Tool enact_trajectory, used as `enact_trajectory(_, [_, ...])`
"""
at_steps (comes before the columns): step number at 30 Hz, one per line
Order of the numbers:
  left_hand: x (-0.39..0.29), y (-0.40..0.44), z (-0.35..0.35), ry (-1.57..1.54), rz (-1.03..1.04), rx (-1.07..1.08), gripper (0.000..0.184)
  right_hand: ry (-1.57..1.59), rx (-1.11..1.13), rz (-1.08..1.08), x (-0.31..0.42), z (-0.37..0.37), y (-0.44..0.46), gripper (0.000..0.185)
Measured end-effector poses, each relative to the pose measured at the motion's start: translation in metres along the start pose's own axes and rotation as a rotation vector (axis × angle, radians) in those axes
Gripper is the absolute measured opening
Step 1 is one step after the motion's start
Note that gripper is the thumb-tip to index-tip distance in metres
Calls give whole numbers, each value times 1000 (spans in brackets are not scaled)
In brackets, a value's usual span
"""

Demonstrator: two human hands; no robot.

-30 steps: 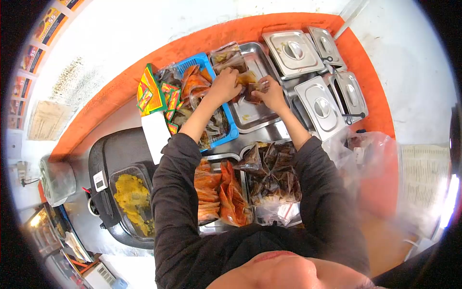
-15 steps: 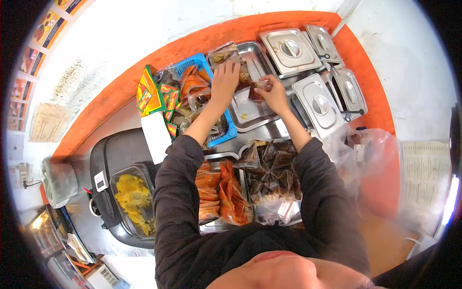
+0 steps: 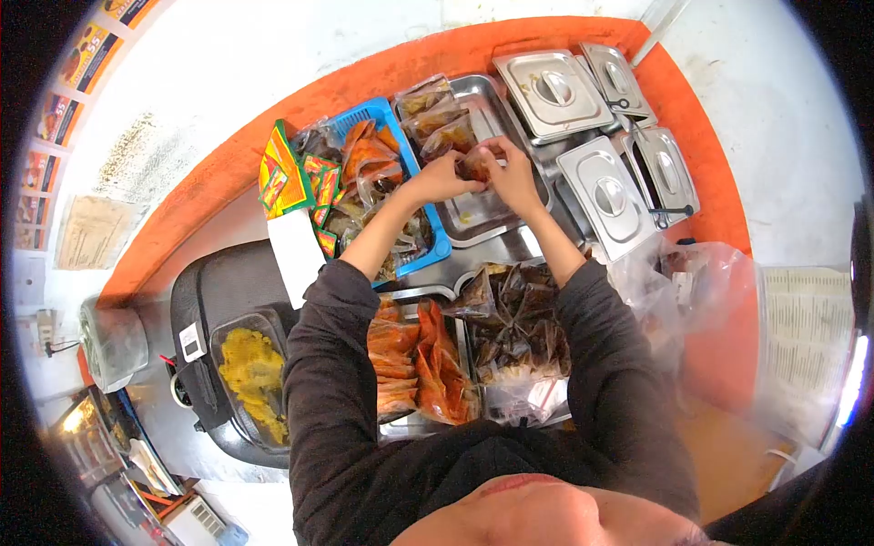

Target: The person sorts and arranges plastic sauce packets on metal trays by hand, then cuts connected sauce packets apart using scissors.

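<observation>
Both hands meet over the steel tray [image 3: 487, 102]. A small clear bag of brown food [image 3: 473, 165] is between them. My right hand [image 3: 513, 175] pinches the bag's right side with thumb and finger. My left hand [image 3: 441, 179] has its fingers closed at the bag's left side, partly hiding it. Several similar bags [image 3: 437, 123] lie in a row along the tray's left side, just beyond my left hand. A blue basket [image 3: 442, 247] with bags of orange and dark food stands left of the tray, under my left forearm.
Lidded steel pans [image 3: 553, 89] stand to the right. Nearer me are orange-filled bags [image 3: 442, 369] and dark-filled bags [image 3: 514, 328] in trays. A black bag [image 3: 214, 287], green-and-yellow packets [image 3: 280, 173] and a white sheet [image 3: 293, 255] lie left; clear plastic bags [image 3: 719, 287] hang right.
My left hand has moved from the row of bags toward my right hand and now touches the small bag too. The bags it covered are visible. My right hand has shifted slightly.
</observation>
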State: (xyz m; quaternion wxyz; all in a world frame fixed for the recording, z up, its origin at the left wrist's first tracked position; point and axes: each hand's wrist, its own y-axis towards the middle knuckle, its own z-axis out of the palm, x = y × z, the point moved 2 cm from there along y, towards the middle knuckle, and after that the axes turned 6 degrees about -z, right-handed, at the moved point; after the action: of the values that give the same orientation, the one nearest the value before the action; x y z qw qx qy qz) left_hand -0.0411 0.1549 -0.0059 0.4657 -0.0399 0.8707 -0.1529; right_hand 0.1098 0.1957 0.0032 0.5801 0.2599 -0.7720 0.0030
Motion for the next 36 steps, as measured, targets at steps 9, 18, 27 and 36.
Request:
enact_trajectory(9, [10,6,15,-386,-18,-233,44,76,33,7,3,8,-5,26])
enact_trajectory(18, [-1,-16,-7,-701,99,-84,53,361,94,354,-19,-8,1,59])
enact_trajectory(27, [-27,-31,-12,-115,196,-368,50,41,132,55,7,-23,17,16])
enact_trajectory(36, [-16,-20,-31,197,92,-258,16,-133,142,100,12,-18,19,15])
